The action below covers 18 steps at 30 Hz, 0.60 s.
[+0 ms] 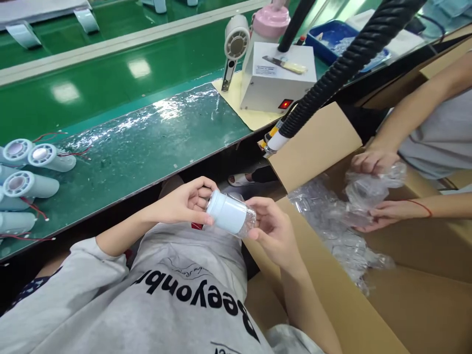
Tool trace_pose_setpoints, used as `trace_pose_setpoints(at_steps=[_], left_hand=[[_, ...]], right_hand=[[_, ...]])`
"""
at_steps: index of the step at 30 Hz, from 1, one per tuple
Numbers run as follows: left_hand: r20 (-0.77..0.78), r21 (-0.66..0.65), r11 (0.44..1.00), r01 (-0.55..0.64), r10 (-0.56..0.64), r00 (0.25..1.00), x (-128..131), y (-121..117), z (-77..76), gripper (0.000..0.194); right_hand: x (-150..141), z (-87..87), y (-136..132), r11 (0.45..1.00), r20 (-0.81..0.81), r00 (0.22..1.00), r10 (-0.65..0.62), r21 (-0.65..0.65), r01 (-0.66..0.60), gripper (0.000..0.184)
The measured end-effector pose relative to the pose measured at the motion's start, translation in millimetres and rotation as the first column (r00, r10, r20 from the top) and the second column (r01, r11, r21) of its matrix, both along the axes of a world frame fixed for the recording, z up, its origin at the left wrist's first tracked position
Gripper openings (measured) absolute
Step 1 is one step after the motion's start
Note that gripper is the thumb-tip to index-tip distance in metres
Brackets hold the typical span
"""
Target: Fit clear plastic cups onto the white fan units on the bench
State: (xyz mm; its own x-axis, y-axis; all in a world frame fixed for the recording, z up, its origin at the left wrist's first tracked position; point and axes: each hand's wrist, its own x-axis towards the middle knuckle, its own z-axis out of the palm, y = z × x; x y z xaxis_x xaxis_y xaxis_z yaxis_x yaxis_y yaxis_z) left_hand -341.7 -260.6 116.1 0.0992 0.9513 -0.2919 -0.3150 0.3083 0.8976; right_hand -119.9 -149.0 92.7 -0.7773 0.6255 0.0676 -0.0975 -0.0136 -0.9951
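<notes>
Far left: a cluster of light-blue tubes [44,184] with round grilled ends lay on the green bench [155,132], red wires [35,207] trailing off several. Next, the left hand [190,202], fingers curled, pinched the capped left end of a pale-blue cylinder [229,211] between thumb and fingers. Cylinder was tilted, above the person's lap, off the bench edge; its right end was clear plastic. Right hand [275,233] pinched that clear end, thumb below, fingers above. Behind, on the bench, a small fan [236,44] stood on a yellow sheet [254,118], beside a bottle [271,22] with a pink lid. Then a white machine [273,91], red switch [285,103] on its front, knife [285,65] lying on top. A black hose [342,64] slanted down past it, ending in a white nozzle. Right: a cardboard box [317,260] held heaped clear plastic [328,216]; a blue tray [317,37] sat farther back on the bench. Far right, a co-worker's two hands [375,161] gripped clear plastic pieces over the box.
</notes>
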Motion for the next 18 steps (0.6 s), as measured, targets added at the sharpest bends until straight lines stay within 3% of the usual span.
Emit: trace_pose_setpoints(at_steps=[6, 11, 15, 18], left_hand=[[-0.085, 0.037, 0.999, -0.011, 0.014, 0.996, 1, -12, 3.6, 0.063], [-0.158, 0.179, 0.984, 0.012, 0.017, 0.987, 3, -16, 1.8, 0.063], [-0.235, 0.325, 0.941, 0.093, -0.015, 0.972, 2, -17, -2.3, 0.069], [-0.305, 0.359, 0.922, 0.149, -0.035, 0.952, 0, -18, -4.2, 0.067]], right_hand=[[-2, 1.5, -5, 0.995, -0.011, 1.0, 0.023, 0.097, -0.021, 0.05], [5, 2.9, -7, 0.957, 0.002, 0.998, 0.055, 0.286, -0.053, 0.046], [9, 4.7, -10, 0.895, -0.009, 0.998, 0.056, 0.444, -0.047, 0.044], [9, 4.9, -12, 0.888, -0.023, 0.997, 0.07, 0.457, -0.052, 0.044]])
